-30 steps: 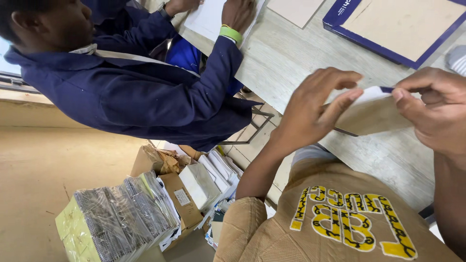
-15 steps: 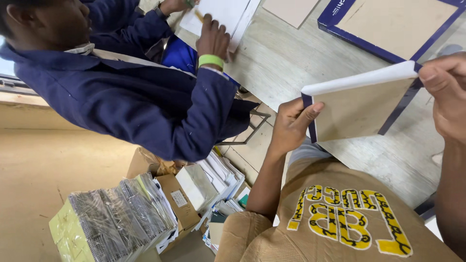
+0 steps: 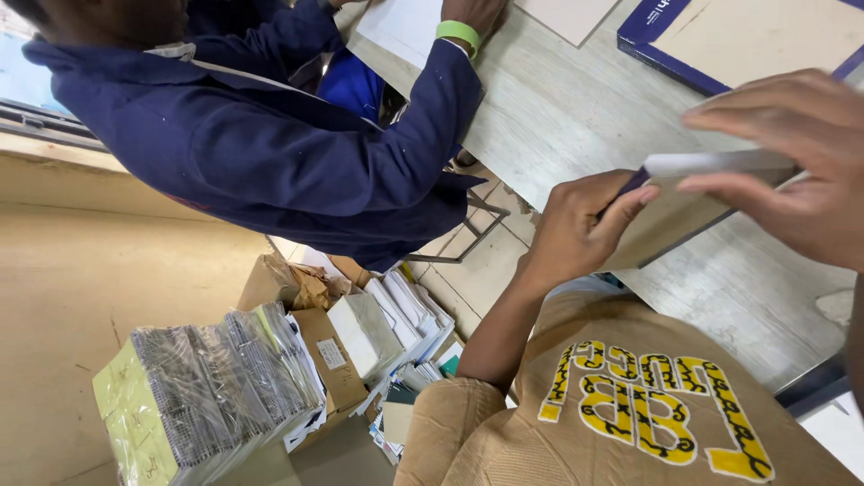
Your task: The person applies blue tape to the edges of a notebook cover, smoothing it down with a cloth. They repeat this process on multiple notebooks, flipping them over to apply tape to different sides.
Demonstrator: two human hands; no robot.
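Both my hands hold a thin book (image 3: 670, 220) with a brown board cover and dark blue edging, just above the grey wooden table (image 3: 558, 117). My left hand (image 3: 580, 225) grips its left corner, fingers on the cover. My right hand (image 3: 792, 162) lies over its white top edge from the right, fingers spread. My tan shirt with yellow lettering (image 3: 648, 405) fills the lower right.
A co-worker in a dark blue jacket (image 3: 270, 153) with a green wristband (image 3: 457, 32) leans on white sheets (image 3: 405, 27) at the table's far end. A blue-bordered board (image 3: 747, 40) lies at the top right. On the floor: wrapped spiral notebooks (image 3: 207, 396), boxes (image 3: 337, 360), paper stacks (image 3: 409, 315).
The book has tipped from an upright, cover-facing pose to a flatter one. My right hand has come over its top edge. The co-worker's hand has moved up onto the white sheets.
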